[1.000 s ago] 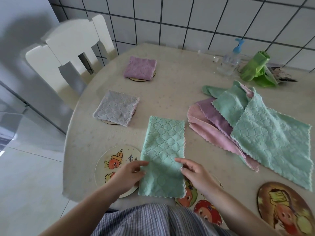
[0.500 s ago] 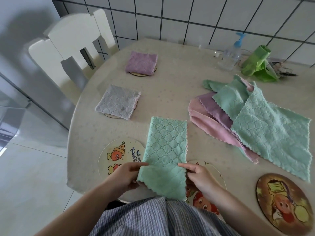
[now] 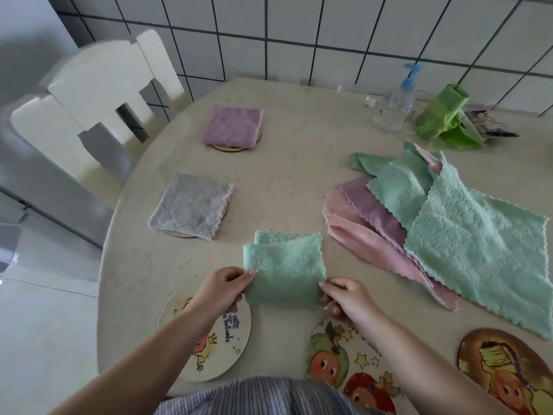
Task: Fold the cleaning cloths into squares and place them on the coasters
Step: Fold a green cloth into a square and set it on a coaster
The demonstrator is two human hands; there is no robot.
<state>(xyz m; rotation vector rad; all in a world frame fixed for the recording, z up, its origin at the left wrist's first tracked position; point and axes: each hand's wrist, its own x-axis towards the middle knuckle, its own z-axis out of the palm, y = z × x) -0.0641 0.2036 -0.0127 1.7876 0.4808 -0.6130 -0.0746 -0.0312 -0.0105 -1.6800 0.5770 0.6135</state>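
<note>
Near table edge, between two coasters: green cloth [image 3: 285, 274], half folded. Left hand [image 3: 223, 290], right hand [image 3: 347, 298] pinch its sides. Cloth soft, light, floppy; best pinch corners, I think.

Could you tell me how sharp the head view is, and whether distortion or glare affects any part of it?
Head view: the white chair at left is smeared by blur; the wall tile lines bow from the wide-angle lens; soft daylight sheen lies on the table near the spray bottle; the green cloth and both hands look fairly sharp.
</note>
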